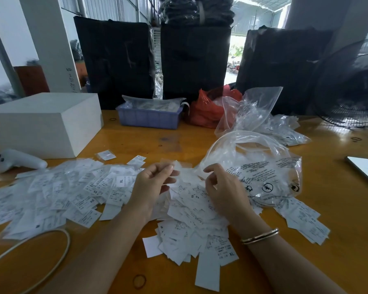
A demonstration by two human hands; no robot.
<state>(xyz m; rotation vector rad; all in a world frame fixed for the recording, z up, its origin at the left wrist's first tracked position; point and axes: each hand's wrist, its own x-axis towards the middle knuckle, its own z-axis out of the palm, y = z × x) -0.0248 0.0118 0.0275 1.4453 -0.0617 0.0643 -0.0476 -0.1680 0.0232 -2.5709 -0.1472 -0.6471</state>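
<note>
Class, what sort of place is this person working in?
Probably a garment packing workshop or warehouse: heaps of size labels marked XL and XS on the table, printed clear plastic bags beside them, black wrapped bundles behind.

My own bare hands and forearms, with jewellery on one wrist.
My left hand [152, 181] and right hand [223, 192] are ungloved, forearms uncovered; thin gold-coloured bangles [260, 236] sit stacked on my right wrist, a dark line between them.
</note>
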